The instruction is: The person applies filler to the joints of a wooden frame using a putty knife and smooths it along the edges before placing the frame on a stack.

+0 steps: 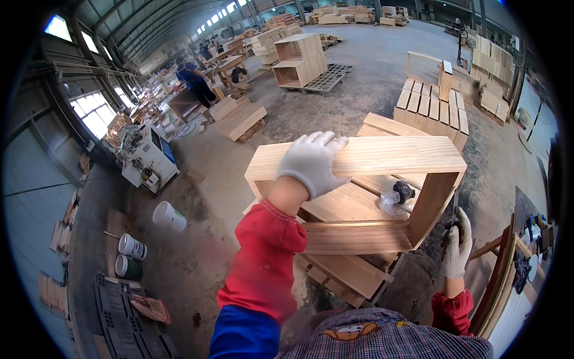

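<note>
A rectangular pale wooden frame [382,152], open through the middle, stands on edge in front of me. My left hand [311,161], in a white glove, grips its top board, with the fingers over the board and the thumb at the near edge. To the right of the frame, my gloved right hand [459,245] is closed around a dark tool [452,226]. A thin part of that tool points up along the frame's right end; its exact kind is hidden by the fingers. Under the frame lie wooden boards [341,203].
A clear plastic bag with something black [399,197] lies on the boards. A slatted wooden stack [430,110] stands beyond, and a workbench [508,281] with small items is at right. White buckets [170,216] and a machine [149,158] are left. A person [194,81] works farther off.
</note>
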Tool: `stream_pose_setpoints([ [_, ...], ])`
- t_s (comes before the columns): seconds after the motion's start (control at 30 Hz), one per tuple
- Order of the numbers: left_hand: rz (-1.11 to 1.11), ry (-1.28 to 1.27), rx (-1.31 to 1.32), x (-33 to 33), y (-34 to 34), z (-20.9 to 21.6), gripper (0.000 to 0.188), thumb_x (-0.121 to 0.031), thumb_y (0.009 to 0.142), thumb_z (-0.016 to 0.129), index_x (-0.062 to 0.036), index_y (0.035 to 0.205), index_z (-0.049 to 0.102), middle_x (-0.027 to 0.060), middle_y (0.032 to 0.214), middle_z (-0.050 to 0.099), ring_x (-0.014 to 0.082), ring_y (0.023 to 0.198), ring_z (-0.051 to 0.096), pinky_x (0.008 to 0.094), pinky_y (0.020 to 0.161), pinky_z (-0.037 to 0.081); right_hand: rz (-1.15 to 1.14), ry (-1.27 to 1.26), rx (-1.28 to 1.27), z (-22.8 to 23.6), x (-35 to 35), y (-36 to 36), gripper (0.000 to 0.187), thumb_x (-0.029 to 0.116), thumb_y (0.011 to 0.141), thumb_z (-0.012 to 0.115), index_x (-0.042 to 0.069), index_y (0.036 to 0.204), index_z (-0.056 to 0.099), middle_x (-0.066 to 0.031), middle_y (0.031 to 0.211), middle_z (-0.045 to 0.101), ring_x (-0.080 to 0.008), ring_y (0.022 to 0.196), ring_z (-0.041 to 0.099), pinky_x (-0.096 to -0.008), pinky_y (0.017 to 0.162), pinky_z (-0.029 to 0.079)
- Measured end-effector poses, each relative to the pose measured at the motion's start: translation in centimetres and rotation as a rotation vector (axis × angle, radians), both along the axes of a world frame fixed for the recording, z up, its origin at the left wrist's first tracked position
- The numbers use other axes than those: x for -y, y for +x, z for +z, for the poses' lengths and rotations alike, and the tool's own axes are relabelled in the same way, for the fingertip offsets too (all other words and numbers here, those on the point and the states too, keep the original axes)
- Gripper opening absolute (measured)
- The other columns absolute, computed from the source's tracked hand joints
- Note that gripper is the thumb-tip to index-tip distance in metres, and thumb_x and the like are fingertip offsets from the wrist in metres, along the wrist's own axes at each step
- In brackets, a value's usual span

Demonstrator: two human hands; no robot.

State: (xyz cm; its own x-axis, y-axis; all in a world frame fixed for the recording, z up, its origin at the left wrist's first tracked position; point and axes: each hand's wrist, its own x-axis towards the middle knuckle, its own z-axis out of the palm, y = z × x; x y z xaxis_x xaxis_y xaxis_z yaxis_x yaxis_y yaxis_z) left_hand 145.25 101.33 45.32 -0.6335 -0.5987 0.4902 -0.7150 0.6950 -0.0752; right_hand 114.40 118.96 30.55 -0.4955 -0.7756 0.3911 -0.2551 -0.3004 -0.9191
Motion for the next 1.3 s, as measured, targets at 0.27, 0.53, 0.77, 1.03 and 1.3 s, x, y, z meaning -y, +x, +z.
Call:
stream_pose_setpoints([
  [0.27, -0.003, -0.006, -0.008, 0.2, 0.0, 0.0, 0.066, -0.038, 0.064, 0.074, -0.0103, 0.121, 0.054, 0.0151, 0.121, 0.055, 0.0309, 0.113, 0.050, 0.0380, 0.097, 0.040, -0.019, 0.020, -0.095, -1.0, -0.6, -1.1, 0.041, 0.012, 0.093, 0.046, 0.004, 0.133, 0.041, 0.0025, 0.087, 0.047, -0.0028, 0.065, 0.042, -0.0157, 0.054, 0.035],
  [0.53, 0.016, 0.013, 0.011, 0.4, 0.1, -0.1, 0.064, -0.037, 0.065, 0.073, -0.0117, 0.121, 0.055, 0.0128, 0.122, 0.054, 0.0296, 0.114, 0.050, 0.0377, 0.096, 0.041, 0.018, 0.059, 0.024, 0.6, -0.9, 0.0, 0.040, 0.011, 0.093, 0.044, 0.005, 0.133, 0.042, 0.0021, 0.088, 0.048, -0.0028, 0.065, 0.042, -0.0158, 0.055, 0.035],
  [0.77, 0.018, 0.015, 0.011, 0.6, 0.0, 0.1, 0.063, -0.037, 0.066, 0.073, -0.0117, 0.121, 0.055, 0.0120, 0.122, 0.055, 0.0291, 0.114, 0.050, 0.0372, 0.096, 0.041, 0.004, 0.031, -0.063, 0.2, -0.4, -0.9, 0.040, 0.010, 0.093, 0.044, 0.004, 0.133, 0.042, 0.0021, 0.090, 0.049, -0.0026, 0.065, 0.042, -0.0151, 0.056, 0.035],
  [1.03, 0.017, 0.037, 0.008, 0.6, 0.3, 0.1, 0.063, -0.038, 0.066, 0.073, -0.0109, 0.120, 0.055, 0.0126, 0.123, 0.054, 0.0286, 0.115, 0.050, 0.0361, 0.097, 0.040, -0.007, 0.060, -0.052, 0.8, -0.2, -0.5, 0.039, 0.005, 0.089, 0.045, -0.003, 0.128, 0.045, -0.0092, 0.118, 0.052, -0.0132, 0.102, 0.047, -0.0249, 0.089, 0.035],
  [1.3, -0.046, 0.090, -0.001, 0.3, -1.0, 1.4, 0.062, -0.033, 0.064, 0.075, -0.0099, 0.118, 0.056, 0.0123, 0.122, 0.055, 0.0288, 0.112, 0.052, 0.0360, 0.095, 0.042, -0.085, 0.000, -0.181, 1.9, 0.0, -0.9, 0.041, -0.001, 0.083, 0.049, -0.005, 0.125, 0.047, -0.0144, 0.123, 0.053, -0.0206, 0.114, 0.051, -0.0301, 0.097, 0.037],
])
